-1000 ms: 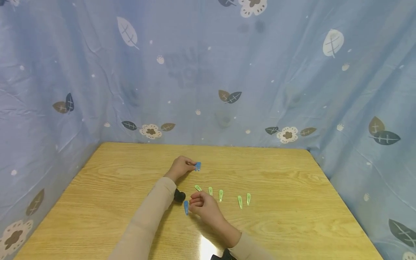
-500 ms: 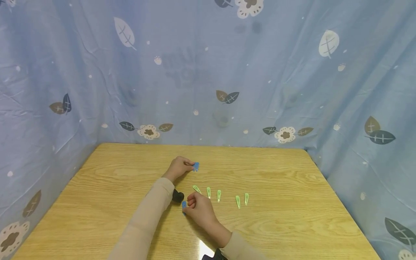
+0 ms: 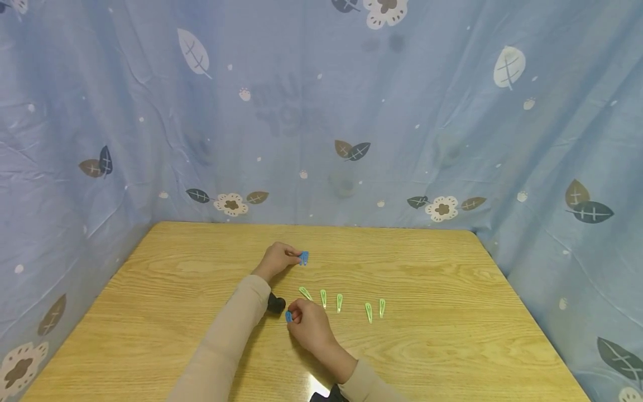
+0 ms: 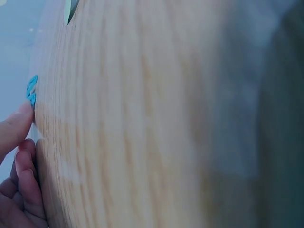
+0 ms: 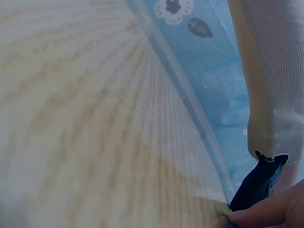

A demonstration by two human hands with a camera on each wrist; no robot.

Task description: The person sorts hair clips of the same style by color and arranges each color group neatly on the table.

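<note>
Blue clip pair [image 3: 305, 257] is pinched at its L edge by L hand [image 3: 275, 261], sitting just R of fingertips. Single blue clip [image 3: 288, 316] is gripped btwn R hand [image 3: 310, 325] thumb & fingers. 5 green clips [image 3: 339, 302] are seen on table [image 3: 442, 335], beyond & R of those fingertips.

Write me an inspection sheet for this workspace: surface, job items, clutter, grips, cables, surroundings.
Surface: wood-grain table, with a bright glare patch near its front.
Job items: five green clips lie spread out on the table; far blue clips sit at the left fingertips, partly hidden, count unclear; one near blue clip.
Clutter: nothing seen.
Left grip: fingertips at the far blue clips; pinching or only touching, cannot tell.
Right grip: pinches the near blue clip.
Cables: nothing seen.
Surroundings: blue curtain with leaf and flower prints, behind and at both sides.
</note>
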